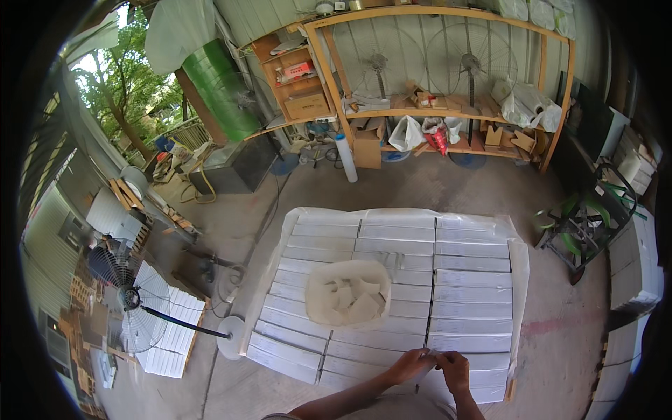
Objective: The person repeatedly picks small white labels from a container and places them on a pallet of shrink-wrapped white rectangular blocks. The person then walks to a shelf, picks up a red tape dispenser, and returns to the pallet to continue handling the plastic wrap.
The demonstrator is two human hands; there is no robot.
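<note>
Two hands meeting over the near edge of the stack, left hand point(411, 364) and right hand point(455, 369) with fingertips pinched together on something small and pale between them, too small to identify; pinched narrow, not spread, probably because the piece is thin and needs both sets of fingers; forearms rising from the lower edge. Directly beneath, a pallet-like stack of flat white boxes point(392, 294), laid in three columns of about nine visible rows each, tight edge to edge, likely so the layer stays level and stable; a clear plastic sheet point(519, 280) hanging round the sides, seemingly pulled open at the top for access. On the middle of the stack, one open white bag point(348, 292) holding loose pale paper pieces, set within reach of both hands. Farther out, one standing fan point(129, 301) to the left beside a second, smaller stack of white boxes point(171, 336); one green trolley point(584, 224) to the right; at the back, one wooden shelf unit point(434, 112) with two fans, cartons and bags; one white roll point(346, 157) upright on the floor before it.
</note>
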